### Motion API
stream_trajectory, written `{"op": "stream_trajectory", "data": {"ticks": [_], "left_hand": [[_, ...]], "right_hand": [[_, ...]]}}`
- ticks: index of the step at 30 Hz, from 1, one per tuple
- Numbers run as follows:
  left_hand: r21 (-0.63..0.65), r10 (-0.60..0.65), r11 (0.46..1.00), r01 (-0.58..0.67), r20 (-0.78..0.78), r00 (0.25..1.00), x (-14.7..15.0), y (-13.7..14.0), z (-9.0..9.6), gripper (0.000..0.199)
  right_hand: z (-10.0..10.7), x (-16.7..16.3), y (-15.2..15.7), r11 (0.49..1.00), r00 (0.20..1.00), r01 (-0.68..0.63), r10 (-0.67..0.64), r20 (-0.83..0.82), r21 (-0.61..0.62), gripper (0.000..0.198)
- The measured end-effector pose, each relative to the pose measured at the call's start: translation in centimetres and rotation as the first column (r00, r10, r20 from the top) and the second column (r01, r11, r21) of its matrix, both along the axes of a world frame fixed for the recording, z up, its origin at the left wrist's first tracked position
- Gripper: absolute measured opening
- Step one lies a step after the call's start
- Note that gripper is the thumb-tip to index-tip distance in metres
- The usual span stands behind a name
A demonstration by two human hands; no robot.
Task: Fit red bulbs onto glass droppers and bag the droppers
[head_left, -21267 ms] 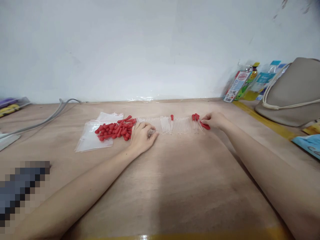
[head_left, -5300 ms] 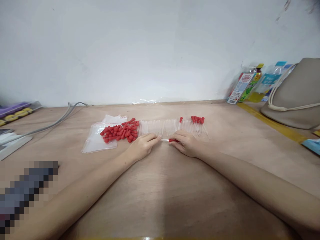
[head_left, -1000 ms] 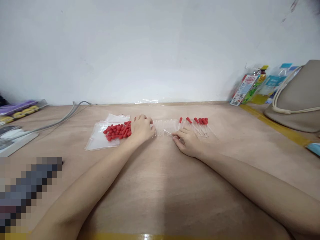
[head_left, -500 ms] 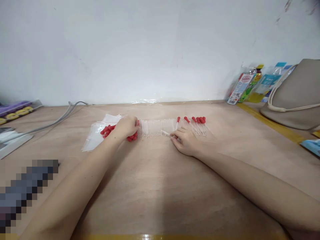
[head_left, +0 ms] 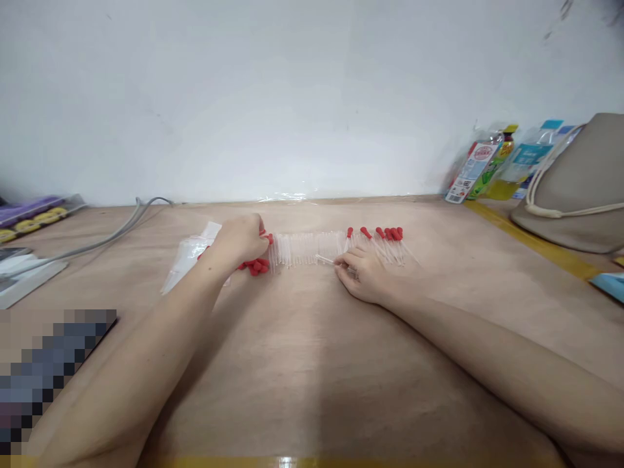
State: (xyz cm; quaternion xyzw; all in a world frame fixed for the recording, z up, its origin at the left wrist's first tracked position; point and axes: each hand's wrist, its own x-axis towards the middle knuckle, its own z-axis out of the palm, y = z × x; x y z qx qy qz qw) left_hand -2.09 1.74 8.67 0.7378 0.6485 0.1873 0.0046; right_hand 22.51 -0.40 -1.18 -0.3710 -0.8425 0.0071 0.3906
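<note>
My left hand is over the pile of red rubber bulbs, its fingers pinched on a red rubber bulb that is partly hidden. Between the fingers of my right hand is a clear dropper tube, its free end pointing left. Behind and between my hands lies a row of clear dropper tubes side by side. At the row's right end, several droppers with red bulbs fitted lie with their bulbs toward the wall.
A clear plastic bag lies partly under the bulbs on the wooden table. Drink bottles and a grey-brown bag with a cord stand at the back right. A grey cable and a purple-and-yellow package are at the left.
My left hand has lifted and shifted slightly left, and red now shows at its fingertips. My right hand stays almost in place with the tube.
</note>
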Motion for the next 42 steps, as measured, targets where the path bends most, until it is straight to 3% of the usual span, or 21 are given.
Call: {"op": "stream_trajectory", "data": {"ticks": [3, 6, 9, 12, 25, 28, 32, 42], "left_hand": [[-0.017, -0.186, 0.982, 0.189, 0.108, 0.977, 0.8, -1.2, -1.2, 0.027], [0.135, -0.424, 0.905, 0.405, 0.18, 0.888, 2.0, -2.5, -4.2, 0.031], [0.16, -0.474, 0.88, 0.446, 0.273, 0.837, 2.7, -3.3, -7.0, 0.028], [0.154, -0.477, 0.877, 0.454, 0.37, 0.797, 2.8, -3.3, -8.3, 0.028], [0.184, -0.464, 0.881, 0.436, 0.513, 0.722, 3.1, -3.0, -8.7, 0.025], [0.232, -0.477, 0.879, 0.417, 0.456, 0.752, 3.3, -3.1, -8.5, 0.019], [0.288, -0.562, 0.827, 0.483, 0.371, 0.739, 3.3, -3.2, -8.3, 0.014], [0.223, -0.641, 0.767, 0.602, 0.232, 0.732, 3.3, -3.8, -8.2, 0.017]], "right_hand": [[0.1, 0.1, 0.0, 1.0, 0.998, -0.008, 0.007, -0.061, -0.017, 0.009], [0.2, 0.3, -0.1, 0.998, 0.996, -0.015, 0.008, -0.089, -0.069, 0.011], [0.3, 0.4, -0.2, 0.996, 0.996, -0.016, 0.008, -0.085, -0.089, 0.011], [0.3, 0.4, -0.3, 0.994, 0.998, -0.017, 0.01, -0.062, -0.104, 0.01], [0.4, 0.3, -0.5, 0.984, 0.996, -0.09, 0.092, 0.007, -0.153, 0.012], [0.4, 0.3, -0.6, 0.979, 0.99, -0.137, 0.142, 0.02, -0.151, 0.013], [0.5, 0.5, -0.5, 0.97, 0.982, -0.185, 0.189, 0.008, -0.16, 0.015], [0.7, 0.9, -0.1, 0.963, 0.977, -0.194, 0.208, 0.056, -0.185, 0.016]]}}
